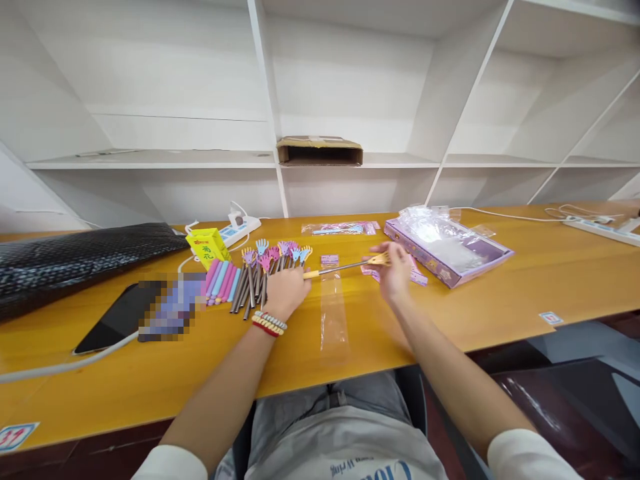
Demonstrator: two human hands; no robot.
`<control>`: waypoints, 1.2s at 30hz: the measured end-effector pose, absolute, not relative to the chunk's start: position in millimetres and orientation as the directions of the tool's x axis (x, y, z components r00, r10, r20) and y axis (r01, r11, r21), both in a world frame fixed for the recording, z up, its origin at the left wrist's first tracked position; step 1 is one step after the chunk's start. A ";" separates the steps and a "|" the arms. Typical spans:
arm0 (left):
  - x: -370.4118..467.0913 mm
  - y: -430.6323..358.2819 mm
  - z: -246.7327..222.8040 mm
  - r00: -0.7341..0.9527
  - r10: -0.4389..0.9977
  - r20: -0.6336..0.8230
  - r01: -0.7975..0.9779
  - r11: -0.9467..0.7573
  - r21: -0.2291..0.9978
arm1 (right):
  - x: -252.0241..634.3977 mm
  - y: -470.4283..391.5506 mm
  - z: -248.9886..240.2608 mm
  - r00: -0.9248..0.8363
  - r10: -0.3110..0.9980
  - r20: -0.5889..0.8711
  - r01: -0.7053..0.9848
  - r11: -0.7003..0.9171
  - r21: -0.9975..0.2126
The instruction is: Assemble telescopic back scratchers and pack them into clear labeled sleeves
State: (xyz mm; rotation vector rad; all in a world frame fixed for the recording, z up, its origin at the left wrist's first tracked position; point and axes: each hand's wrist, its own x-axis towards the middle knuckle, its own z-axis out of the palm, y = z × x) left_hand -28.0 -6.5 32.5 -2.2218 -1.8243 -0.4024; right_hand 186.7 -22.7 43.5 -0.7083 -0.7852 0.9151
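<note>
Back scratcher [345,267]: center of frame, above the tabletop [460,320]. Left hand [289,293] grasps its yellow handle [311,274]; right hand [396,272] pinches the claw [379,259]. From here, it appears light and stiff, the metal rod [354,265] probably slippery. Hold by the handle; the claw may snap.

A wooden table [480,300] that bore a dark phone [113,323] at left, a yellow carton [209,247], pastel tubes [220,283] in a row, a pile of hand-shaped scratchers [251,287], a flat clear sleeve [333,320], an open purple box [440,270].
</note>
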 end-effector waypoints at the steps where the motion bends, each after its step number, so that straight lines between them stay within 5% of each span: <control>1: -25.5 -8.2 32.4 0.194 0.914 0.355 0.979 -0.206 -0.005 | 166.3 -25.5 36.9 0.339 0.898 0.281 -0.401 0.408 -0.820; 7: -37.8 -6.0 30.5 0.127 0.923 0.364 0.992 -0.127 -0.023 | 113.7 -30.9 6.3 0.149 0.979 0.136 -0.428 0.188 -0.884; 11: -46.3 -4.2 30.5 0.214 0.881 0.423 0.975 -0.221 -0.034 | 124.7 -27.4 -0.4 0.067 0.996 0.053 -0.418 0.077 -0.905; 16: -41.2 -8.1 30.5 0.378 0.796 0.473 0.907 -0.420 -0.017 | 125.8 -26.7 -3.3 0.160 0.987 0.027 -0.386 0.088 -0.919; 21: -59.2 1.0 33.1 0.276 0.835 0.477 0.952 -0.306 -0.015 | 151.0 -24.6 8.0 0.220 0.963 0.158 -0.300 0.221 -0.928; 27: -104.4 18.7 36.0 0.072 0.828 0.556 0.996 -0.084 -0.005 | 307.9 -18.4 26.8 0.736 0.648 0.194 -0.112 0.400 -0.909; 32: -95.2 21.2 35.0 0.137 0.805 0.577 0.987 -0.158 -0.013 | 433.5 -40.9 40.4 0.905 0.335 0.263 0.060 0.512 -0.857; 36: -81.2 20.2 35.8 0.201 0.805 0.559 0.973 -0.232 -0.016 | 477.1 -58.4 53.0 0.897 0.285 0.339 0.123 0.575 -0.809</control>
